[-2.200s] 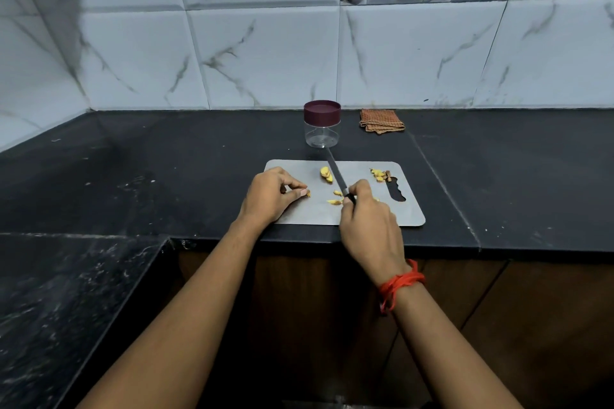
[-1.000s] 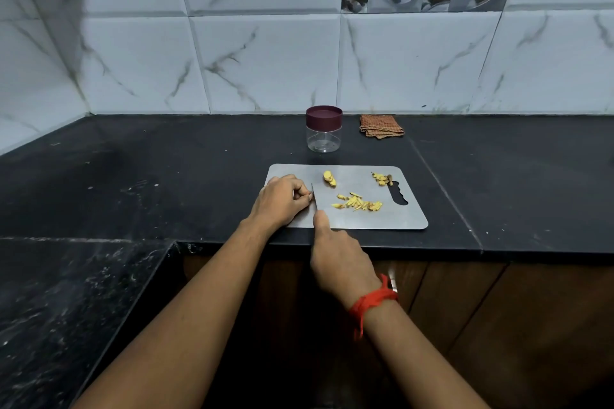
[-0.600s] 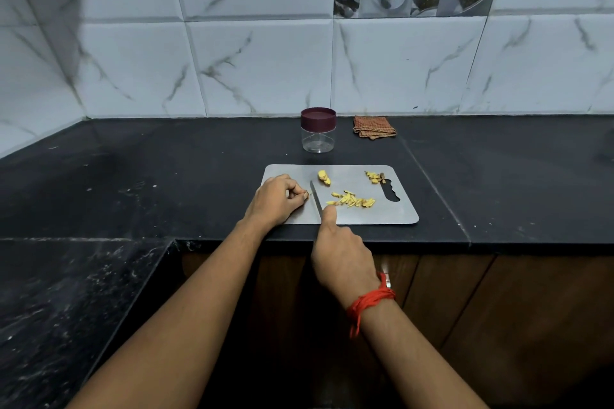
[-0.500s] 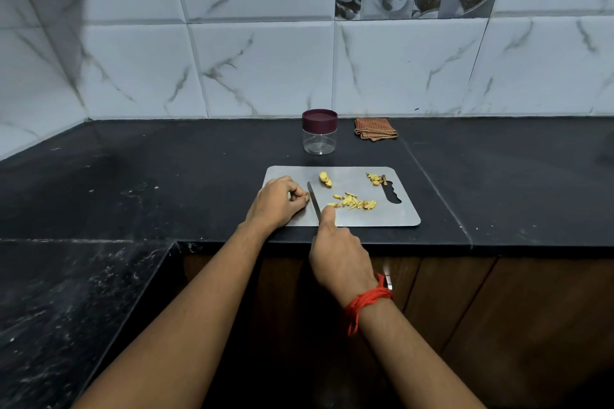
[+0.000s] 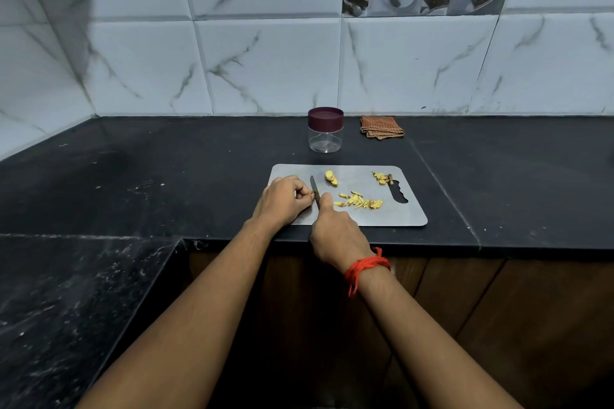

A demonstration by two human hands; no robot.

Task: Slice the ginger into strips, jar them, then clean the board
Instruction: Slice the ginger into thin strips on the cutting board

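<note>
A grey cutting board [image 5: 402, 212] lies on the black counter near its front edge. My left hand [image 5: 282, 201] pinches a small ginger piece, mostly hidden under its fingertips, on the board's left part. My right hand [image 5: 335, 232] grips a knife [image 5: 314, 185], forefinger along the spine, blade down right beside my left fingertips. Cut ginger strips [image 5: 358, 202] lie in a loose row in the middle of the board. An uncut ginger chunk [image 5: 330, 177] lies behind them. Ginger scraps [image 5: 382, 178] sit by the board's handle slot. A clear jar [image 5: 325, 131] with a maroon lid stands behind the board, lid on.
A folded brown cloth [image 5: 381, 127] lies by the tiled wall, right of the jar. The black counter [image 5: 166, 176] stretches left and right of the board, and a lower dark slab [image 5: 66, 309] fills the near left corner.
My right hand moved the knife from the board's middle to the left, beside my left fingertips. A row of cut strips now lies where the knife was. My left hand has stayed put.
</note>
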